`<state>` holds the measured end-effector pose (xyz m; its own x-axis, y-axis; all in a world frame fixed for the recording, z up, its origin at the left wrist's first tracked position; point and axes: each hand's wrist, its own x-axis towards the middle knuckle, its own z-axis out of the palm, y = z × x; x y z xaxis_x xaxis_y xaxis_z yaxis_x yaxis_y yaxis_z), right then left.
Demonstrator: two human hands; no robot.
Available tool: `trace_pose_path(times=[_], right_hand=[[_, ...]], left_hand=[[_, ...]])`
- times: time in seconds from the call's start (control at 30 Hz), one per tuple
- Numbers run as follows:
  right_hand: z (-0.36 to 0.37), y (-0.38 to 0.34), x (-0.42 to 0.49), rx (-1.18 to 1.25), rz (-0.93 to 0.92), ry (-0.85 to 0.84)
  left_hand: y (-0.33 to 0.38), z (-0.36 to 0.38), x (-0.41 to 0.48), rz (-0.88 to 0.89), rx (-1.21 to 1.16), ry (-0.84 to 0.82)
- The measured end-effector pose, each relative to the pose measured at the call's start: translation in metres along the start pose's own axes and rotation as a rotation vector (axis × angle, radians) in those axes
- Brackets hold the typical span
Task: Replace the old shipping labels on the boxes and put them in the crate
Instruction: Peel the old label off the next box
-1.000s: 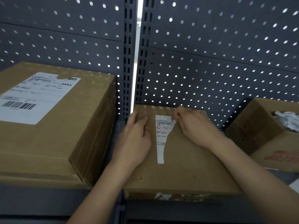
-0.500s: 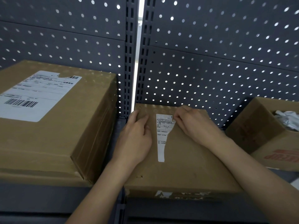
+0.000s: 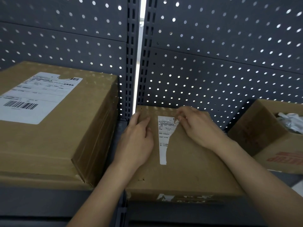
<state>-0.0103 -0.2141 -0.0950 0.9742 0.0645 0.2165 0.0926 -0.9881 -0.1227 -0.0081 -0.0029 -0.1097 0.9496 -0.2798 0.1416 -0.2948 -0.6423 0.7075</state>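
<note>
Label remnant corner pinched by right hand; left hand flat, pressing box.

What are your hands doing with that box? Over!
Hands: left hand flat on small box, right hand pinching top corner of torn label. Label: only a narrow strip stuck on. Nothing in the way.

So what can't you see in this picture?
Head view:
- Torn label print: too small to read.
- Label's top corner: hidden by the right hand.
- Left box: cut by the left edge.
- Right box and its contents: cut by the right edge.
- Crate: nowhere in frame.
</note>
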Motion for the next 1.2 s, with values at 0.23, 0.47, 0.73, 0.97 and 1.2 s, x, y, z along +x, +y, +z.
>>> trace_pose_path(times=[0.23, 0.47, 0.73, 0.97, 1.2], right_hand=[[-0.009, -0.001, -0.004, 0.127, -0.009, -0.002], [-0.006, -0.008, -0.001, 0.05, -0.017, 0.019], [-0.011, -0.009, -0.006, 0.241, 0.084, 0.032], [-0.023, -0.015, -0.006, 0.212, 0.124, -0.09], [-0.018, -0.021, -0.007, 0.099, 0.033, -0.012]], left_hand=[[-0.001, 0.0, -0.001, 0.004, 0.002, 0.003], [-0.001, 0.0, 0.001, -0.004, -0.023, -0.002], [-0.002, 0.0, 0.001, -0.015, -0.037, -0.012], [-0.001, -0.001, 0.0, -0.013, -0.041, -0.01], [-0.001, -0.001, 0.0, -0.007, -0.048, -0.01]])
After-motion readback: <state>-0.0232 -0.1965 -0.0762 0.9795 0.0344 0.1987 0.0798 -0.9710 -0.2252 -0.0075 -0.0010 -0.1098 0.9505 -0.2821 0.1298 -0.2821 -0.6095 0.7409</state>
